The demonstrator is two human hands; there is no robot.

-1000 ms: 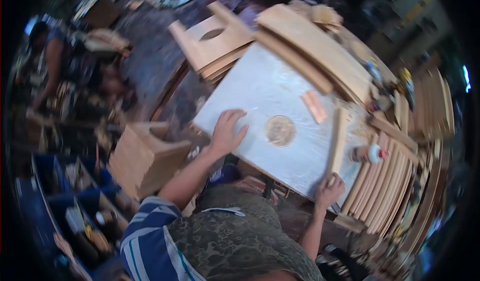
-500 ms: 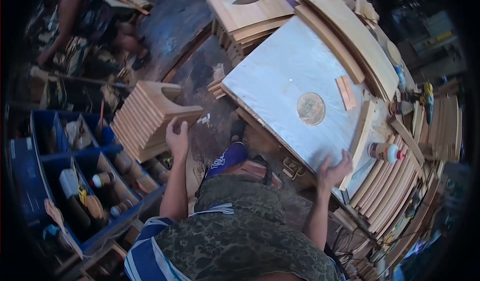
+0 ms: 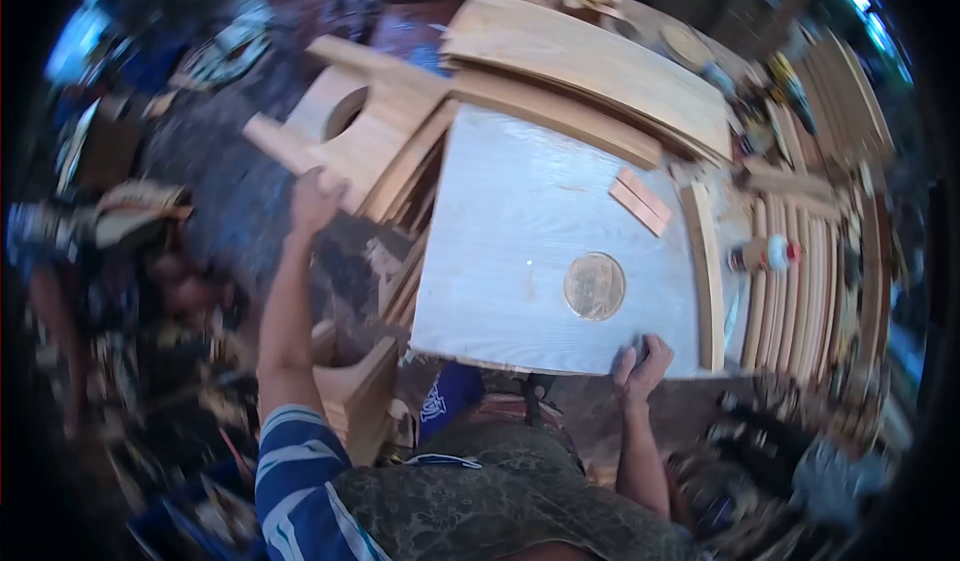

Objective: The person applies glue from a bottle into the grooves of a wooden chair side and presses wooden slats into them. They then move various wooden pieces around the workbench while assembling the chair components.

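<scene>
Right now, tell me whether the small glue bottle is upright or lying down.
Lying down: the small glue bottle rests sideways on the curved wooden slats.

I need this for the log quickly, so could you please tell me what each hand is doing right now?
Left hand: closed on the cut-out wooden panel.
Right hand: open, resting on the white board.

The pale worktop carries a round disc, two small strips (side by side) and a long slat.
</scene>
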